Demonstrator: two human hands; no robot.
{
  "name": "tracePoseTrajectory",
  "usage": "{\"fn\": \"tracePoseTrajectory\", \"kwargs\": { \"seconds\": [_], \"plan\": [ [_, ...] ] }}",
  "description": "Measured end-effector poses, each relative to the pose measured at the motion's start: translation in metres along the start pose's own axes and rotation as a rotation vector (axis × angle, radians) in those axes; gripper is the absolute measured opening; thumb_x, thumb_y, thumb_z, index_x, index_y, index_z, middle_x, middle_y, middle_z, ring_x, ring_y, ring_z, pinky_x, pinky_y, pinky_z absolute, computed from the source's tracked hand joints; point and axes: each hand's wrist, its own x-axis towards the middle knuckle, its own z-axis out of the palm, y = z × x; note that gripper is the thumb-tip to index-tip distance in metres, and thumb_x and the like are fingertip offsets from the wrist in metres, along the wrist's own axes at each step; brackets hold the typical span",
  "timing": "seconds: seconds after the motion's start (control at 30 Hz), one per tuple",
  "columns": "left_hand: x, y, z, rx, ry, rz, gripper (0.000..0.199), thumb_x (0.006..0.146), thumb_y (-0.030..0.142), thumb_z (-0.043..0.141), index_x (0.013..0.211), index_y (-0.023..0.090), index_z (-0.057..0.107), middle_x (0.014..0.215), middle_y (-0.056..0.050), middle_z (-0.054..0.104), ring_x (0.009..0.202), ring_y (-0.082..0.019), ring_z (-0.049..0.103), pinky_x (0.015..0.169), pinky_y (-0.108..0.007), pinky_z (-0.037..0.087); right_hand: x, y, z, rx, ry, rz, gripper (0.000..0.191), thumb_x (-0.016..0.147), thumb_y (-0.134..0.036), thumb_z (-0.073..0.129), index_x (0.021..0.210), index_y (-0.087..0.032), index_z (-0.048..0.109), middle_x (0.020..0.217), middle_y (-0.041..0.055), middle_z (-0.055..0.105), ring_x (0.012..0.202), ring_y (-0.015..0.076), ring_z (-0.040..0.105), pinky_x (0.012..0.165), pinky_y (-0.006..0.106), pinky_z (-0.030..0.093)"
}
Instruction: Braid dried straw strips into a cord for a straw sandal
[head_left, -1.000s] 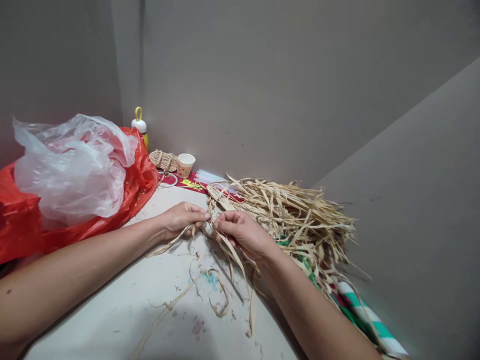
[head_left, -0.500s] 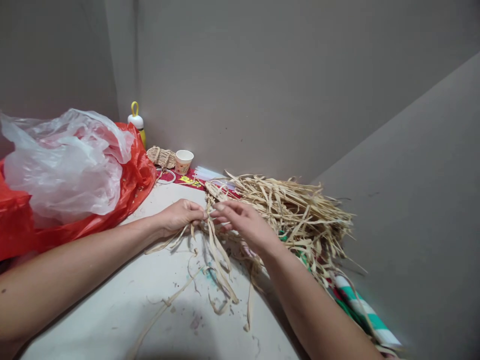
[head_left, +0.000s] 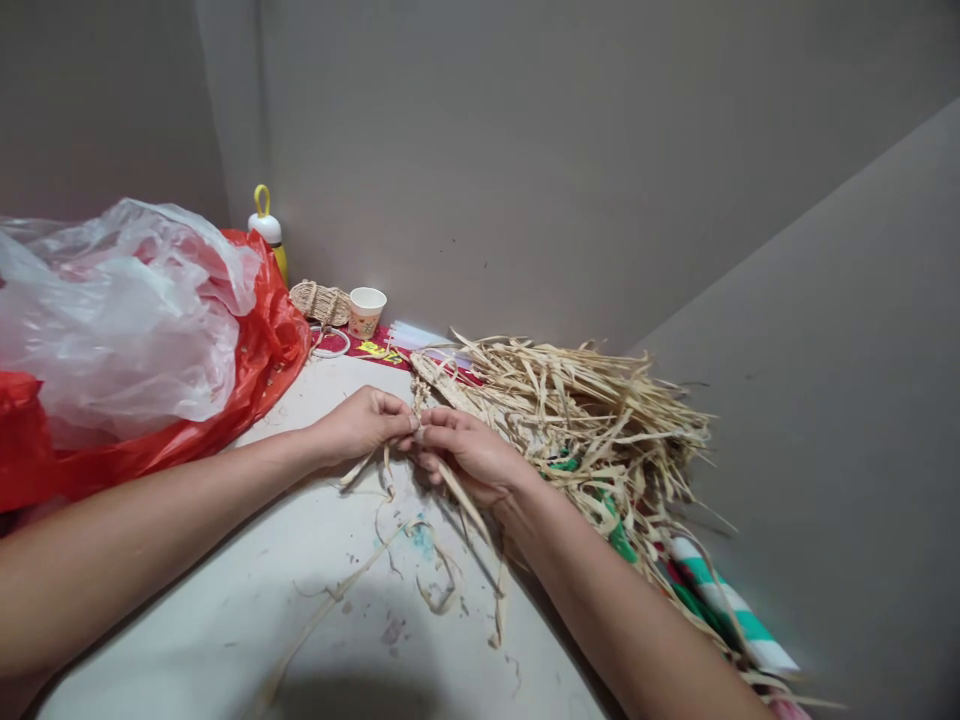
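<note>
"What textures do you see?"

"With the fingertips as my dial's centre, a knobbly straw braid runs toward 12 o'clock. A shaggy heap of dry, papery strips spreads at 3, and a thin, curling strand lies on the pale, stained surface at 7."

"Further out?"

"Crinkled translucent plastic over a glossy red bag at 10; at 11, a ribbed woven piece beside a smooth paper cup."

"And the hands?"

"My left grip reaches in from 8, thumb and forefinger pinching the braid's lower end. My right grip slants in from 4, fingers curled, tips pinching the braid there too. A flat strip trails beneath it toward 5. The fingers hide the exact crossing."
</note>
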Motion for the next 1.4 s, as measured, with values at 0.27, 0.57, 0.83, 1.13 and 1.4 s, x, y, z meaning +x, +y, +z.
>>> {"fn": "tracePoseTrajectory", "kwargs": {
  "seconds": [0.27, 0.57, 0.83, 1.13, 1.4],
  "plan": [
    [-0.004, 0.011, 0.001, 0.032, -0.132, -0.024, 0.029, 0.075, 0.037, 0.059, 0.069, 0.011, 0.069, 0.071, -0.008, 0.068, 0.07, -0.015, 0.061, 0.072, -0.026, 0.046, -0.002, -0.003, -0.011, -0.343, -0.067, -0.035, 0.027, 0.08, -0.033, 0.048, 0.06, -0.015, 0.051, 0.046, -0.0065, 0.034, 0.039, 0.0045, 0.023, 0.035, 0.019, 0.014],
    [-0.003, 0.015, -0.001, 0.158, -0.115, -0.065, 0.02, 0.073, 0.03, 0.059, 0.07, 0.012, 0.068, 0.07, -0.005, 0.067, 0.063, -0.011, 0.056, 0.062, -0.02, 0.041, 0.001, -0.001, -0.02, -0.42, -0.105, -0.059, 0.031, 0.081, -0.042, 0.051, 0.064, -0.017, 0.05, 0.05, -0.0071, 0.032, 0.042, 0.0052, 0.022, 0.037, 0.02, 0.014],
    [-0.008, 0.02, -0.006, 0.466, -0.107, -0.013, 0.024, 0.075, 0.028, 0.051, 0.061, 0.013, 0.064, 0.054, 0.002, 0.053, 0.049, -0.008, 0.039, 0.048, -0.02, 0.029, 0.005, 0.003, -0.014, -0.287, -0.056, 0.002, 0.029, 0.076, -0.03, 0.051, 0.052, -0.019, 0.039, 0.042, -0.0083, 0.028, 0.035, 0.004, 0.016, 0.033, 0.02, 0.008],
    [-0.021, 0.039, 0.015, 1.059, 0.071, -0.033, 0.019, 0.07, 0.023, 0.054, 0.052, 0.018, 0.054, 0.049, -0.002, 0.05, 0.049, -0.013, 0.041, 0.052, -0.025, 0.027, 0.01, 0.015, 0.0, -0.246, 0.106, -0.016, 0.023, 0.07, -0.022, 0.05, 0.048, -0.018, 0.046, 0.033, -0.009, 0.027, 0.028, 0.0033, 0.015, 0.03, 0.019, 0.008],
    [-0.036, 0.015, 0.038, 1.082, 0.13, 0.048, 0.006, 0.07, 0.013, 0.056, 0.068, 0.017, 0.059, 0.06, -0.008, 0.057, 0.07, -0.023, 0.059, 0.065, -0.028, 0.039, 0.004, 0.011, 0.004, -0.019, 0.004, 0.069, 0.032, 0.07, -0.026, 0.053, 0.049, -0.02, 0.03, 0.037, -0.0105, 0.025, 0.031, 0.0021, 0.015, 0.031, 0.016, 0.008]
  ]
}}
